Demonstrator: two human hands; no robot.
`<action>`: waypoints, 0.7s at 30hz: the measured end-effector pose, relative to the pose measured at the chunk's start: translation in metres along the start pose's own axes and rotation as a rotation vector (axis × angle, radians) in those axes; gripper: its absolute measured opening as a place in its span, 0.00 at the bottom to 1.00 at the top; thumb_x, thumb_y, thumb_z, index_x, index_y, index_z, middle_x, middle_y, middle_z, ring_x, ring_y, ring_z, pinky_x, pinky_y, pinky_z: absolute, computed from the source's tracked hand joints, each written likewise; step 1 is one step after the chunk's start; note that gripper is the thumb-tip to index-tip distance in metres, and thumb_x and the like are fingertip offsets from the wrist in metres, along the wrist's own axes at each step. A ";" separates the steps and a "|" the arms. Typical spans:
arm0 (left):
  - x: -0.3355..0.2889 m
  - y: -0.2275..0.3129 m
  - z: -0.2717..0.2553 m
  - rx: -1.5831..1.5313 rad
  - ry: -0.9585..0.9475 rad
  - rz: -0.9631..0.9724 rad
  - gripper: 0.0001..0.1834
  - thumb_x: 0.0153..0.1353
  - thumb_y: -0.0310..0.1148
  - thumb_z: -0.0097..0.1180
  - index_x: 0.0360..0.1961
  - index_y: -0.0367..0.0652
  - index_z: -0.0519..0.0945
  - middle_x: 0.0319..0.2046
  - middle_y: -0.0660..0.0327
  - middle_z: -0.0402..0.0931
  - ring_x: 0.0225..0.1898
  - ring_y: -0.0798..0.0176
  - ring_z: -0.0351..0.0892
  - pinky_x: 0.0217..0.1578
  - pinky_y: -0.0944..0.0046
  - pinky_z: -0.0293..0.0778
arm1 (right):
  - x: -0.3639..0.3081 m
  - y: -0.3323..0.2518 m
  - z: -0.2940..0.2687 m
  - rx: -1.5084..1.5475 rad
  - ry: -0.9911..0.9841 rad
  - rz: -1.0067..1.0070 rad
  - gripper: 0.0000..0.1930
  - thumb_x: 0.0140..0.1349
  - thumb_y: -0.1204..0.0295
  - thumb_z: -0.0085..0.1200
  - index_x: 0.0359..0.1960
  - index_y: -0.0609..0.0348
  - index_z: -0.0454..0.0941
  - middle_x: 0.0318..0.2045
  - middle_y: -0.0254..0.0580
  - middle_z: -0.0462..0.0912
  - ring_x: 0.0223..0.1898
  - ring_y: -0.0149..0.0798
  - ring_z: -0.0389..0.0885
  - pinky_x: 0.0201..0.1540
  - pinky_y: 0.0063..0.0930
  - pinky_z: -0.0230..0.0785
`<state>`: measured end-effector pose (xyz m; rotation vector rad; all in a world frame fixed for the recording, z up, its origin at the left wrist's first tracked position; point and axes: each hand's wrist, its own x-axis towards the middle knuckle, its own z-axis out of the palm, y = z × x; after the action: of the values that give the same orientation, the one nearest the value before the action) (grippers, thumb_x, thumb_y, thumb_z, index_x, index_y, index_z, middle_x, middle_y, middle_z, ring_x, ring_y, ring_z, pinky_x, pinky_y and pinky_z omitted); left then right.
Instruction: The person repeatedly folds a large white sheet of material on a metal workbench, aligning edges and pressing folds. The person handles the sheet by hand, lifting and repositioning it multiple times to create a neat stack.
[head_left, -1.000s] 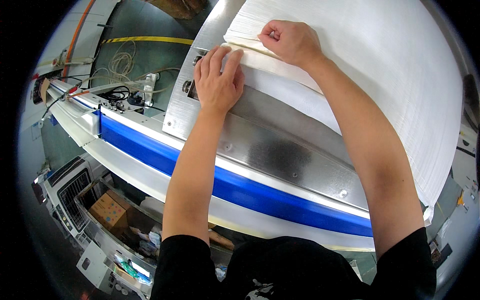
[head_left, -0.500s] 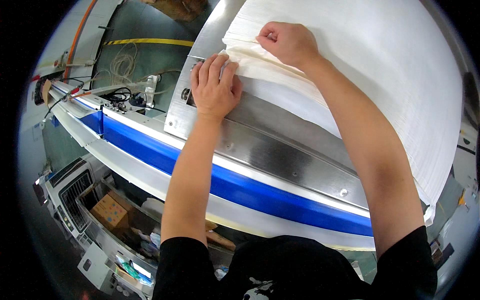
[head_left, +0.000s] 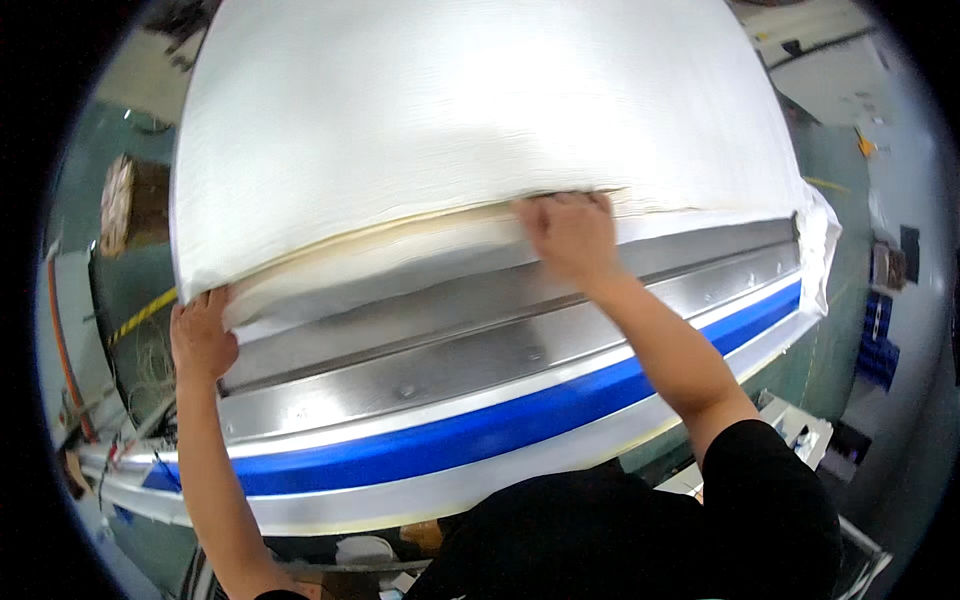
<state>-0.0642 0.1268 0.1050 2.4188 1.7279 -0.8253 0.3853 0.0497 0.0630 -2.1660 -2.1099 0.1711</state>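
Note:
A wide white cloth [head_left: 430,120], finely wrinkled, spreads over a metal-topped machine bed. Its near edge is turned up into a long cream-tinted fold [head_left: 400,240]. At the left end of that fold, my left hand [head_left: 205,335] has its fingers bent over the cloth's corner. Farther right, my right hand [head_left: 575,235], slightly blurred, is closed with knuckles up on the folded edge. Whatever lies under its fingers is hidden. Below the fold runs a bare strip of the brushed metal plate [head_left: 420,385].
A blue band [head_left: 430,450] and a white rail run along the machine's near side. Bunched white cloth [head_left: 815,250] hangs at the right end. A brown stack [head_left: 130,205] stands on the floor at left, and a white cart [head_left: 800,425] is at lower right.
My view has swung rightward, showing more of the cloth. My right hand has moved right along the folded edge, away from my left hand, which stays at the left corner.

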 end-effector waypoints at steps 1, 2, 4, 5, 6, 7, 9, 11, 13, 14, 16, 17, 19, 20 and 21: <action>0.006 0.001 -0.002 0.083 -0.068 -0.018 0.30 0.45 0.28 0.60 0.54 0.48 0.71 0.48 0.55 0.76 0.49 0.54 0.77 0.53 0.53 0.66 | -0.004 0.039 -0.007 -0.059 -0.052 0.048 0.20 0.66 0.56 0.45 0.24 0.54 0.81 0.24 0.41 0.81 0.31 0.45 0.80 0.50 0.47 0.64; 0.018 0.012 -0.003 0.159 -0.175 -0.077 0.29 0.47 0.29 0.60 0.54 0.48 0.71 0.48 0.56 0.76 0.48 0.55 0.78 0.51 0.53 0.68 | -0.012 0.076 -0.013 -0.176 -0.020 0.096 0.21 0.67 0.55 0.44 0.24 0.53 0.82 0.23 0.41 0.81 0.32 0.44 0.80 0.52 0.49 0.63; 0.030 0.026 -0.006 0.291 -0.290 -0.110 0.26 0.50 0.31 0.59 0.54 0.49 0.72 0.48 0.58 0.76 0.48 0.56 0.78 0.48 0.54 0.72 | -0.031 0.153 -0.019 -0.272 0.058 0.152 0.22 0.67 0.55 0.43 0.24 0.53 0.82 0.23 0.41 0.82 0.32 0.44 0.80 0.56 0.51 0.60; 0.034 0.026 0.001 0.338 -0.299 -0.071 0.24 0.52 0.32 0.58 0.53 0.49 0.73 0.48 0.58 0.76 0.49 0.57 0.78 0.46 0.55 0.73 | -0.040 0.194 -0.020 -0.266 0.101 0.163 0.22 0.68 0.55 0.42 0.25 0.53 0.83 0.23 0.41 0.82 0.32 0.44 0.80 0.57 0.51 0.59; 0.036 0.016 0.017 0.347 -0.218 -0.077 0.20 0.53 0.33 0.58 0.50 0.49 0.76 0.49 0.59 0.76 0.51 0.58 0.77 0.48 0.55 0.72 | -0.047 0.228 -0.022 -0.256 0.150 0.168 0.22 0.68 0.54 0.41 0.26 0.53 0.83 0.23 0.41 0.82 0.32 0.44 0.80 0.59 0.52 0.58; 0.040 0.021 0.014 0.421 -0.314 -0.100 0.18 0.54 0.35 0.58 0.48 0.49 0.78 0.49 0.59 0.76 0.51 0.57 0.76 0.49 0.56 0.72 | -0.053 0.262 -0.026 -0.225 0.144 0.193 0.24 0.69 0.54 0.40 0.26 0.54 0.83 0.25 0.42 0.82 0.34 0.43 0.81 0.60 0.53 0.57; 0.047 0.016 0.023 0.262 -0.261 -0.219 0.17 0.56 0.32 0.55 0.48 0.49 0.79 0.45 0.58 0.77 0.49 0.55 0.76 0.48 0.56 0.72 | -0.065 0.331 -0.039 -0.170 0.135 0.251 0.27 0.69 0.53 0.37 0.26 0.56 0.83 0.27 0.43 0.84 0.37 0.43 0.81 0.61 0.54 0.55; 0.053 -0.002 0.045 0.348 -0.201 -0.100 0.15 0.55 0.27 0.55 0.45 0.47 0.80 0.41 0.57 0.78 0.45 0.55 0.78 0.45 0.56 0.74 | -0.073 0.389 -0.051 -0.188 0.142 0.211 0.26 0.69 0.53 0.37 0.26 0.56 0.83 0.29 0.42 0.84 0.37 0.42 0.81 0.63 0.48 0.54; 0.044 -0.058 0.086 0.395 -0.112 -0.148 0.11 0.57 0.24 0.52 0.41 0.42 0.80 0.39 0.56 0.79 0.42 0.53 0.80 0.41 0.56 0.75 | -0.062 0.411 -0.049 -0.196 0.056 0.240 0.27 0.69 0.52 0.37 0.26 0.57 0.83 0.29 0.42 0.84 0.37 0.42 0.81 0.64 0.45 0.53; 0.041 -0.073 0.094 0.536 -0.093 -0.039 0.09 0.59 0.25 0.49 0.37 0.41 0.81 0.34 0.52 0.80 0.38 0.49 0.80 0.38 0.53 0.75 | -0.060 0.417 -0.051 -0.219 0.014 0.276 0.28 0.70 0.51 0.35 0.27 0.56 0.83 0.30 0.42 0.84 0.38 0.43 0.81 0.65 0.45 0.52; 0.044 -0.079 0.100 0.248 -0.017 -0.120 0.08 0.60 0.28 0.48 0.34 0.40 0.80 0.31 0.50 0.80 0.36 0.46 0.80 0.38 0.51 0.75 | -0.070 0.462 -0.062 -0.257 -0.069 0.349 0.31 0.70 0.49 0.30 0.27 0.56 0.84 0.32 0.44 0.84 0.41 0.44 0.81 0.66 0.45 0.50; 0.043 -0.084 0.100 0.168 0.005 -0.146 0.09 0.61 0.29 0.47 0.33 0.39 0.79 0.30 0.49 0.80 0.35 0.45 0.80 0.37 0.50 0.74 | -0.074 0.481 -0.065 -0.268 -0.111 0.379 0.33 0.70 0.48 0.28 0.28 0.56 0.84 0.33 0.44 0.84 0.42 0.45 0.81 0.66 0.45 0.49; 0.038 -0.089 0.101 0.235 -0.012 -0.125 0.10 0.62 0.30 0.46 0.31 0.38 0.79 0.29 0.48 0.79 0.35 0.43 0.79 0.37 0.49 0.74 | -0.078 0.514 -0.074 -0.372 -0.172 0.387 0.27 0.71 0.53 0.32 0.34 0.55 0.84 0.37 0.41 0.84 0.44 0.41 0.80 0.67 0.42 0.49; 0.046 -0.077 0.105 0.247 0.014 -0.114 0.11 0.62 0.31 0.45 0.31 0.38 0.79 0.29 0.47 0.79 0.35 0.43 0.79 0.37 0.49 0.74 | -0.078 0.548 -0.085 -0.454 -0.251 0.421 0.27 0.71 0.53 0.31 0.35 0.54 0.84 0.38 0.42 0.84 0.45 0.41 0.80 0.67 0.42 0.48; 0.040 -0.083 0.105 0.275 0.033 -0.114 0.11 0.62 0.31 0.45 0.31 0.38 0.78 0.28 0.47 0.79 0.35 0.42 0.79 0.37 0.49 0.74 | -0.078 0.567 -0.083 -0.517 -0.334 0.446 0.27 0.71 0.53 0.31 0.36 0.54 0.83 0.39 0.43 0.84 0.46 0.41 0.80 0.67 0.42 0.47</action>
<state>-0.1698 0.1562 0.0186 2.5305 1.8918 -1.1109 0.9562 -0.0434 0.0548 -3.0954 -1.9408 0.0214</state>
